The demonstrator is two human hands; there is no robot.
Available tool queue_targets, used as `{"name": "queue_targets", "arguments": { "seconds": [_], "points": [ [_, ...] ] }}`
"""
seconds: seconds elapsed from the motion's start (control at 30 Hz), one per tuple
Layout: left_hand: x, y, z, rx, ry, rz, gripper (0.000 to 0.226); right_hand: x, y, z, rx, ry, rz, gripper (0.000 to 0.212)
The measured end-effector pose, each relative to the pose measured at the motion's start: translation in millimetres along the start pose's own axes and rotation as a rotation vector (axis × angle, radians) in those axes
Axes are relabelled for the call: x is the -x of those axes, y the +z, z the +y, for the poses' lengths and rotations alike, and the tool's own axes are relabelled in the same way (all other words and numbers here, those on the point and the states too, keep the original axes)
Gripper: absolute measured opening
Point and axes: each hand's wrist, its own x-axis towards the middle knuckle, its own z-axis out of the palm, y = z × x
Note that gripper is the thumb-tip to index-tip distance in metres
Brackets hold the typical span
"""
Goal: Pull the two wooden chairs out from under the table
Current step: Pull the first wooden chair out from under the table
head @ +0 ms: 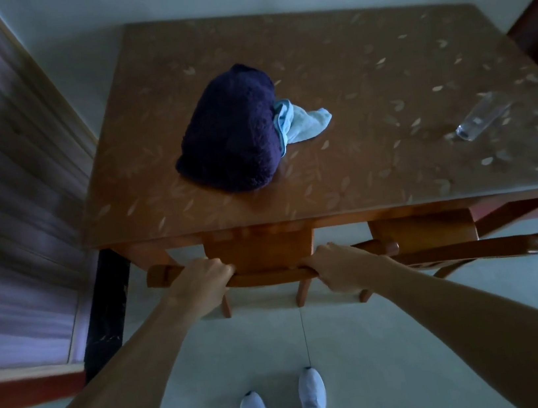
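Wooden chair (pixel 261 256) at six o'clock of the table (pixel 349 95) sits tucked under, so both hands, left (pixel 202 277) and right (pixel 336 263), curl fingers tight round its top rail for an even pull.

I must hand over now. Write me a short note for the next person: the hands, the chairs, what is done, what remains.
Left hand and right hand: both shut on the top rail of the left chair.
Left chair: seat mostly under the table.
Right chair: also tucked in, untouched.
Done: grip taken only.
Left: pull this chair out, then the right one.
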Motion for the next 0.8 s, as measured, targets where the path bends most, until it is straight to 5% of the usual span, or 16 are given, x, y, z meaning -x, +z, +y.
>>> {"name": "queue_targets", "arguments": {
  "seconds": [0.17,0.8],
  "points": [
    [8.6,-25.0,2.5,0.048,0.011,0.124,0.013,20.1,-24.6,-4.8,0.053,-0.003,0.124,0.012],
    [185.9,-18.2,127.1,0.070,0.028,0.151,0.035,193.8,67.3,-102.9,0.116,-0.106,0.282,0.021]
  ]
}}
